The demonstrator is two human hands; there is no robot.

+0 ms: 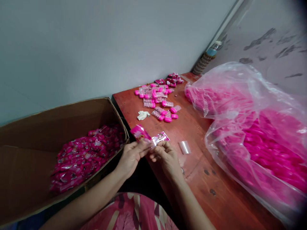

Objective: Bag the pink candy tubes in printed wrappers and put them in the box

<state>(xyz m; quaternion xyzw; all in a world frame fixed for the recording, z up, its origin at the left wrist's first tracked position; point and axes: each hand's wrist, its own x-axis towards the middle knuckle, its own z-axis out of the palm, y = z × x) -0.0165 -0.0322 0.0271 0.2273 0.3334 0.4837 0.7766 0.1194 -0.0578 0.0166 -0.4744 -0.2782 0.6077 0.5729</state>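
My left hand (131, 156) pinches a shiny pink foil packet (139, 132) above the near edge of the table. The fingers of my right hand (168, 158) are closed on a silver-and-pink piece of foil (161, 137) touching it; I cannot tell whether both are one packet. To the right of my right hand lies a small clear plastic tube (184, 147). Farther back are several clear tubes with pink caps (157, 95), filled with small pale pink balls. A crumpled white scrap (143, 115) lies in front of them.
On my left stands an open cardboard box (21, 159) holding many pink foil packets (88, 153). A large clear plastic bag (230, 80) of bright pink plastic pieces (271, 153) covers the right of the red table (203, 195). A bottle (206, 59) stands in the back corner.
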